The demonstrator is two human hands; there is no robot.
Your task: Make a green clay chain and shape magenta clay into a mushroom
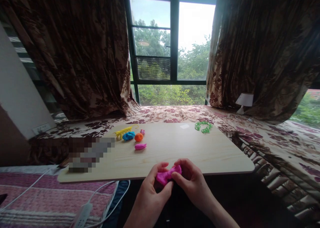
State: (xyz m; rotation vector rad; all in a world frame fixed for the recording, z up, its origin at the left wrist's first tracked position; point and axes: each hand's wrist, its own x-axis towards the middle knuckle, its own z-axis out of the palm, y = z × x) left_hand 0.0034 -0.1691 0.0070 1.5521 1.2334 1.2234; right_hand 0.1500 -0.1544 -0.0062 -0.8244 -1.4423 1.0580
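Both hands meet at the near edge of a light wooden table [200,151]. My left hand [152,184] and my right hand [191,178] are closed on one lump of bright pink modelling clay [167,175], pinching it from either side. Farther back on the left of the table lie a small pink clay piece [140,146], an orange ball [138,137], a blue lump [128,136], a tiny pink bit [142,132] and a yellow comb-like tool [123,132]. A green looped clay shape [203,126] lies at the far right.
A blurred-out dark object [87,153] rests on the table's left end. A white power strip [82,216] and cables lie on the pink bedding below left. Patterned cloth covers the window ledge behind, with a small white lamp [244,101], brown curtains and a window.
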